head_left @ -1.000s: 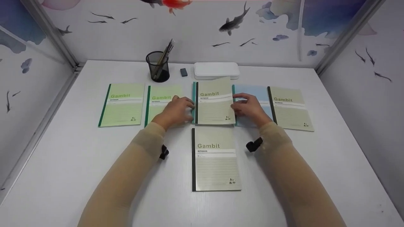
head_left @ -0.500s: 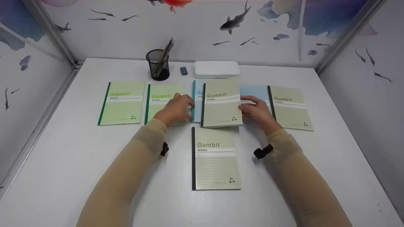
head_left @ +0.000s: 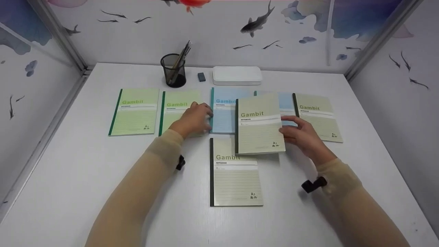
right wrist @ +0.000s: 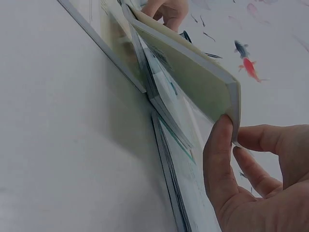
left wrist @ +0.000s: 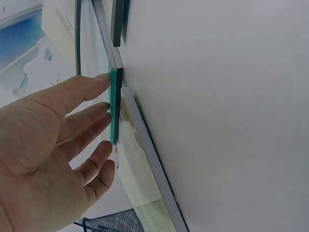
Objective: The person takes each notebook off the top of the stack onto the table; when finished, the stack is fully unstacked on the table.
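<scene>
My right hand (head_left: 305, 135) pinches the right edge of a beige notebook (head_left: 260, 127) with a dark spine, between thumb and fingers. The right wrist view shows this beige notebook (right wrist: 193, 72) raised off the table and tilted. It overlaps a blue notebook (head_left: 223, 118) behind and the top of another beige notebook (head_left: 236, 185) lying in front. My left hand (head_left: 194, 118) lies over part of a green notebook (head_left: 180, 97), its fingertips at the blue notebook's teal spine. In the left wrist view, the fingers of the left hand (left wrist: 63, 130) are loosely bent against that teal spine (left wrist: 115, 106).
A second blue notebook (head_left: 286, 99) and a beige one (head_left: 319, 118) lie to the right. Another green notebook (head_left: 133, 113) lies far left. Along the back stand a mesh pen cup (head_left: 175, 72), a dark eraser (head_left: 201, 77) and a white case (head_left: 237, 75).
My right hand has carried the beige notebook off the blue one, rightward and toward me, uncovering much of the blue cover. The left hand has stayed at the blue notebook's spine.
</scene>
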A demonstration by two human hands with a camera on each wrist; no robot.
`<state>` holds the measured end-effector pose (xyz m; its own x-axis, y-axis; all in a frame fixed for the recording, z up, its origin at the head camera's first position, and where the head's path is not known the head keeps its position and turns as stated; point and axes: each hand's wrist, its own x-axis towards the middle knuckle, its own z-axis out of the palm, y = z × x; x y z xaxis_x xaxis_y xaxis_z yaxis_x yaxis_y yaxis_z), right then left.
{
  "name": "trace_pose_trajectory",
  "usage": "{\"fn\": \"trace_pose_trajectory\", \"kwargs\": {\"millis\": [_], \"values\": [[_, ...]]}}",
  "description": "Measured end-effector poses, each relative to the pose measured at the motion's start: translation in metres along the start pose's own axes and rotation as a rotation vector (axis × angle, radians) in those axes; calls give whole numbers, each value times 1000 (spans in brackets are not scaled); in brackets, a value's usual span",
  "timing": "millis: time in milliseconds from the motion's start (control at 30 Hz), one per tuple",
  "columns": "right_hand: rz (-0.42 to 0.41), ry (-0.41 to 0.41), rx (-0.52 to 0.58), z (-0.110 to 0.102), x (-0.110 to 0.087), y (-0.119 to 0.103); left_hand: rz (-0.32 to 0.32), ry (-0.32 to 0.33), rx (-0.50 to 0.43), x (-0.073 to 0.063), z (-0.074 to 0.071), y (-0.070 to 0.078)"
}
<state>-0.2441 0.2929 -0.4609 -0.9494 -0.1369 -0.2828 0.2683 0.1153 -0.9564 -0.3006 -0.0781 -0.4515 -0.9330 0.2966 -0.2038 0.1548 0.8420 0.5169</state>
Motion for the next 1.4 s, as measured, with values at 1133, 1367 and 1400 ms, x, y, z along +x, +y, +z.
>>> {"fn": "trace_pose_trajectory", "kwargs": {"millis": [1133,1367,1400], "values": [[124,-207,-184,-64,-106,15,-31,-37,-10,2,5,2],[189,-185,-275,-57,-108,22,-26,-20,21,0,0,3],[192,-162,-316,-55,-107,23,-32,-20,16,1,-1,4]]}}
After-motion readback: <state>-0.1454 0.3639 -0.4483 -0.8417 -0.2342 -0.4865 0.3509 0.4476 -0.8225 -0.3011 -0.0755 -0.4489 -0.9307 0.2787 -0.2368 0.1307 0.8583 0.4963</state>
